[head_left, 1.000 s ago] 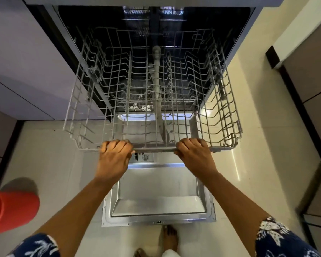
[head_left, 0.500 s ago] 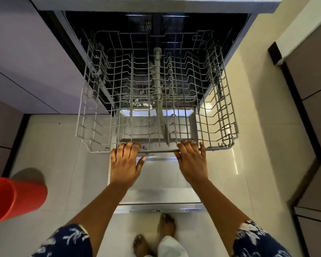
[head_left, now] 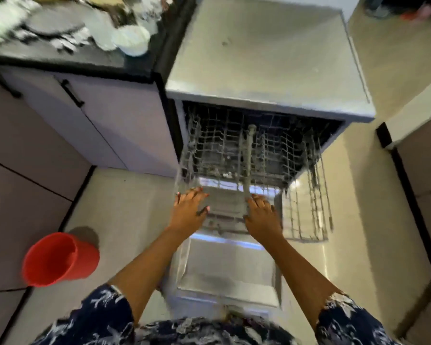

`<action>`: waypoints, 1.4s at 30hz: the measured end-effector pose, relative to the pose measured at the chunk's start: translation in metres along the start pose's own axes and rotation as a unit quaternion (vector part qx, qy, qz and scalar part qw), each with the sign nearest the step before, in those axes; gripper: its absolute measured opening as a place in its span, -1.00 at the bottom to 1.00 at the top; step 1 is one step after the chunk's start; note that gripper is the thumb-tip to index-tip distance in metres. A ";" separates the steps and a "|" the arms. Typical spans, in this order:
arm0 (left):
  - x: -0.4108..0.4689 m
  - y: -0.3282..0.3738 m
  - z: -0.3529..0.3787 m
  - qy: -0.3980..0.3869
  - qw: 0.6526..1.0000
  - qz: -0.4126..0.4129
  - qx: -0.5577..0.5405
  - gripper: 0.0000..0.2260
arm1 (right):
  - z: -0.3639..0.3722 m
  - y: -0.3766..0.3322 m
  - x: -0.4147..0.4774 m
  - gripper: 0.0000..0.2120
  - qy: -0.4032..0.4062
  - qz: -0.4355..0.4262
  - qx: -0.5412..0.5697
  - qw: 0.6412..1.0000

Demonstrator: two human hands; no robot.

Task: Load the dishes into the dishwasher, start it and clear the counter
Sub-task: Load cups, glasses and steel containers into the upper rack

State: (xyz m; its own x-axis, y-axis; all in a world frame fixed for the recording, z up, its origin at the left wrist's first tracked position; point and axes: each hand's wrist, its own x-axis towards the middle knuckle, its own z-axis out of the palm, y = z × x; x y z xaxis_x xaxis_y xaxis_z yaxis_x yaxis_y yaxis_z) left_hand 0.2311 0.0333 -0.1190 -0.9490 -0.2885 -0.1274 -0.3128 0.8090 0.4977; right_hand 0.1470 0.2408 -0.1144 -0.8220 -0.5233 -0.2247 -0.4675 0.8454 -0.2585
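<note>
The dishwasher stands open with its door folded down flat over the floor. Its grey wire rack is pulled partway out and holds no dishes that I can see. My left hand and my right hand hover at the rack's front edge with fingers stretched forward; the blur hides whether they touch the wire. Dirty dishes, among them a white bowl and a grey plate, lie on the black counter at the upper left. The whole view is motion-blurred.
A red bucket stands on the tiled floor to my left. Lilac cabinet doors with black handles sit under the counter. A dark-trimmed cabinet lines the right side. My patterned clothing fills the bottom edge.
My fingers have uncurled from the rack's front rail and now lie straight. The view has risen and pulled back, bringing the dishwasher top and the counter with dishes into sight.
</note>
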 end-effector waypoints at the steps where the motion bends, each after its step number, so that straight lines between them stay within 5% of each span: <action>1: 0.007 -0.014 -0.022 0.042 0.999 -0.004 -0.006 -0.57 | -0.008 -0.022 0.018 -0.51 0.035 -0.025 0.023 0.999; 7: 0.085 -0.143 -0.176 0.170 0.978 -0.050 -0.110 -0.53 | -0.044 -0.191 0.146 -0.60 0.183 -0.078 0.153 0.968; 11: 0.134 -0.218 -0.269 0.211 0.971 -0.040 -0.105 -0.70 | -0.068 -0.286 0.221 -0.57 0.158 -0.065 0.219 0.961; 15: 0.206 -0.279 -0.338 0.180 0.980 -0.028 -0.079 -0.64 | -0.104 -0.349 0.294 -0.58 0.180 -0.049 0.226 0.956; 21: 0.277 -0.278 -0.359 0.170 0.979 0.000 -0.108 -0.51 | -0.130 -0.372 0.352 -0.52 0.233 -0.008 0.215 0.948; 25: 0.315 -0.264 -0.360 0.169 0.969 0.019 -0.178 -0.35 | -0.140 -0.367 0.371 -0.63 0.353 0.031 0.244 0.903; 27: 0.333 -0.258 -0.359 0.166 0.965 0.038 -0.200 -0.24 | -0.144 -0.358 0.381 -0.51 0.373 0.017 0.245 0.895; 33: 0.376 -0.243 -0.355 0.150 0.952 0.040 -0.264 0.01 | -0.161 -0.331 0.424 0.10 0.178 0.017 0.301 0.937; 37: 0.388 -0.243 -0.346 0.173 0.940 0.026 -0.293 -0.11 | -0.164 -0.325 0.437 0.22 0.108 0.012 0.329 0.938; 42: 0.391 -0.245 -0.345 0.194 0.937 0.019 -0.291 -0.19 | -0.159 -0.324 0.446 0.19 0.130 0.007 0.368 0.921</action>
State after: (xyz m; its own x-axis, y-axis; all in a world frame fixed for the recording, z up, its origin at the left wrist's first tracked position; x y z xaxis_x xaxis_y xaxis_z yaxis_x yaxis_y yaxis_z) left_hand -0.0490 -0.4546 0.0049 -0.8373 -0.5214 0.1646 -0.0974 0.4385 0.8934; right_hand -0.1199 -0.2497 0.0182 -0.9209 -0.3889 -0.0257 -0.1877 0.5004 -0.8452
